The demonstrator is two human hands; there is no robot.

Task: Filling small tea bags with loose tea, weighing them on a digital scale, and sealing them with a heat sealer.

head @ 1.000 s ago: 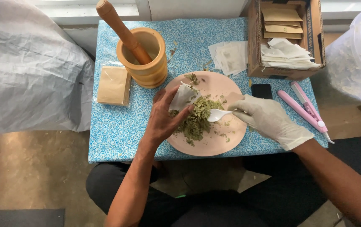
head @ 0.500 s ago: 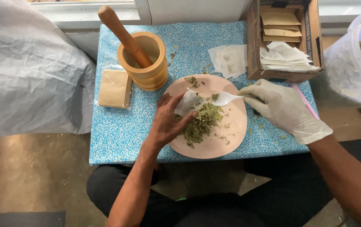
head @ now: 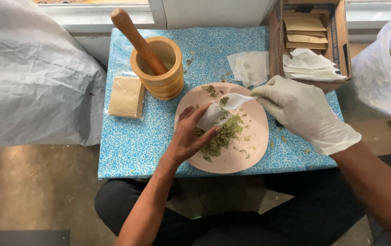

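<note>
A pink plate (head: 250, 150) with a heap of dried green herbs (head: 220, 136) lies on the blue speckled table (head: 132, 146). Over the plate's left part, my bare left hand (head: 188, 136) pinches a small white paper bag (head: 211, 117). My right hand (head: 302, 109) wears a white glove and holds a white plastic spoon (head: 234, 100). The spoon carries a bit of herb and its bowl sits at the bag's upper edge.
A wooden mortar (head: 161, 68) with a pestle (head: 136, 38) stands at the back left, a brown packet (head: 126, 96) beside it. Loose white bags (head: 250, 67) lie behind the plate. A cardboard box (head: 311, 43) of bags and a plastic tub (head: 382, 73) of herbs are at right.
The spoon has gone from the herb heap up to the mouth of the bag. My right hand has shifted toward the back of the plate; my left hand kept hold of the bag.
</note>
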